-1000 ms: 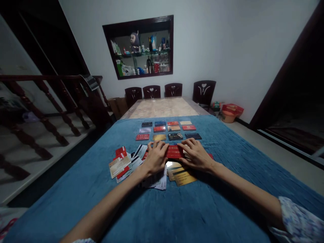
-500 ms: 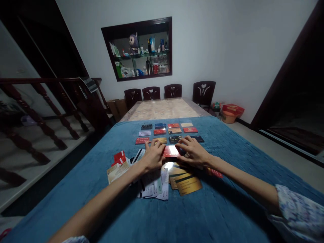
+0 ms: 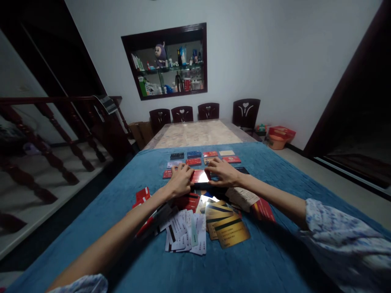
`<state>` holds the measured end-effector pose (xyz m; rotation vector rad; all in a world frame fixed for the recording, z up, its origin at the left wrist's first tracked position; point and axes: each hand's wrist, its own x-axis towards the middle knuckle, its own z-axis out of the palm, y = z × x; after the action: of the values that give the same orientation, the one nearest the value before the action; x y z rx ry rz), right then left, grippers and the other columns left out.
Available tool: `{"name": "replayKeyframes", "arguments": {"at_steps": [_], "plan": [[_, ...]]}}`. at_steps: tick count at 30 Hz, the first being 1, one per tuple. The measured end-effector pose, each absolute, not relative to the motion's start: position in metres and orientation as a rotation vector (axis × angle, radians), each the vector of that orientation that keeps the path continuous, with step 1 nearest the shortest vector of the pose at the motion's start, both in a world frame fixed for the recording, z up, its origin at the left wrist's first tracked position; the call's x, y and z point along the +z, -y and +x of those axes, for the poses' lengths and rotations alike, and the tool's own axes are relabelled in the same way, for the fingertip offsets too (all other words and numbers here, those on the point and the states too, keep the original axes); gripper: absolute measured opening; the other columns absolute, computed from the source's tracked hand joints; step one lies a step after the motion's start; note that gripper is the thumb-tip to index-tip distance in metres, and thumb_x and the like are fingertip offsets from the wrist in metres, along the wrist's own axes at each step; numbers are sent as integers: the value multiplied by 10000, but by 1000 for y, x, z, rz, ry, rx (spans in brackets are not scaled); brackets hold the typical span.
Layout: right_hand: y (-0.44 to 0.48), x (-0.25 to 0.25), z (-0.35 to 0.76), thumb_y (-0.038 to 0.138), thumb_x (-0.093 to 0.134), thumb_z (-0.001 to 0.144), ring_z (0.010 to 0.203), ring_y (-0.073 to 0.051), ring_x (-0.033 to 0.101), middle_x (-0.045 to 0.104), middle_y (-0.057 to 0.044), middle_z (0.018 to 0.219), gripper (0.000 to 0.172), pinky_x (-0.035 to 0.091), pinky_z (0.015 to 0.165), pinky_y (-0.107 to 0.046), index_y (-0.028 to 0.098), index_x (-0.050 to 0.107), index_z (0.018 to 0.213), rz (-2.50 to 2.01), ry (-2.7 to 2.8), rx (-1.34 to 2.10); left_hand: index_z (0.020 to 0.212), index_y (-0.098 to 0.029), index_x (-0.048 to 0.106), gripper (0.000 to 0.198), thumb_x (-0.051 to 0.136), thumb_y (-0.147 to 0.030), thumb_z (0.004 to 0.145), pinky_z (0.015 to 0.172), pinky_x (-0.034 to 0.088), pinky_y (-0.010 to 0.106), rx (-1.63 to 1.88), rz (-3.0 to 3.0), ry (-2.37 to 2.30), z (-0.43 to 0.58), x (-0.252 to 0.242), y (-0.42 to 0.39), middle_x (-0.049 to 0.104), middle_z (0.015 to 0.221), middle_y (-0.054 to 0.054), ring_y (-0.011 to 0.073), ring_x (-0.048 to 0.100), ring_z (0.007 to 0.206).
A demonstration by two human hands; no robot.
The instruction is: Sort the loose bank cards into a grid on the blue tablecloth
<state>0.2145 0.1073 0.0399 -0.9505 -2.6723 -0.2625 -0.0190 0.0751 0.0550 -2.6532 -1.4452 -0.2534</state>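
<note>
Between my two hands is a red card (image 3: 200, 176) with a bright glare on it, pinched at its ends. My left hand (image 3: 181, 181) has its fingers closed on the left end. On the right end, my right hand (image 3: 222, 173) grips with bent fingers. The card hovers over or just in front of the rows of laid-out cards, among them a red card (image 3: 193, 162) and a dark blue card (image 3: 194, 154). Nearer to me lie loose piles: white cards (image 3: 185, 234), gold cards (image 3: 230, 232) and dark red cards (image 3: 187, 202). My hands hide part of the front row.
A blue cloth (image 3: 137, 260) covers the near part of the table, and its bare marbled top (image 3: 198, 134) shows beyond. Several dark chairs (image 3: 247, 114) stand behind. A wooden railing (image 3: 61, 122) runs along the left, and an orange bin (image 3: 276, 141) stands at the right.
Both hands have moved forward and a little left with the red card, toward the front row. More of the loose piles now shows below them.
</note>
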Motion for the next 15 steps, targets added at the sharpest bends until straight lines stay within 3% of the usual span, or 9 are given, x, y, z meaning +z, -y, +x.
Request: {"name": "replayKeyframes", "arguments": {"at_steps": [4,15], "plan": [[-118,48,205,381,685,794,1092,-301,452,606,-130,1137,284,397,825,-395,196,683,1009,-1077,2723,-244,1122,-188,587,348,612,-159,776,975,314,562,-263,-2624,1462,-22,53,-90,564,1221,137,338,403,1216],[-159,60,189,413,664,813,1096,-331,453,594,-170,1192,400,423,802,-418,190,651,1145,-1320,2803,-294,1172,-218,593,391,605,-225,781,962,313,550,-183,-2555,1566,-26,48,-142,570,1214,145,340,399,1210]]}}
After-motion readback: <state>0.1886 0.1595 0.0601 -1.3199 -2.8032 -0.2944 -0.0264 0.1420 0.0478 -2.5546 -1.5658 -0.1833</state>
